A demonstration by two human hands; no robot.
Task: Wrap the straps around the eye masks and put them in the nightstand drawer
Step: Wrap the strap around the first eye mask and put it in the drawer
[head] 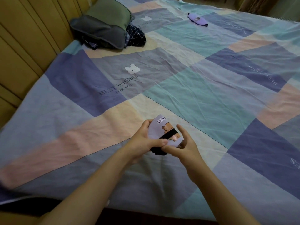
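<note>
2 bare hands meet over the near part of the bed, both working on a pale lilac eye mask [156, 129] printed with a brown cartoon animal and the letters "CAPY", the rest of the word cut off by the fold. The left hand [142, 140] curls around the mask's left edge, its thumb pressed along the lower rim. The right hand [184, 142] pinches the black strap [168, 135] low down with thumb and a finger, while its other fingers stand spread and upright beside the mask. The strap crosses the mask's face in 1 diagonal band; its loose end bunches darkly under the thumbs, and how it runs behind the mask is hidden.

A 2nd eye mask [197, 20], purple, lies well apart on the patchwork bedsheet [203, 88]. Grey and green pillows [103, 25] are stacked by the padded headboard [27, 46], over dark patterned fabric [135, 35].
</note>
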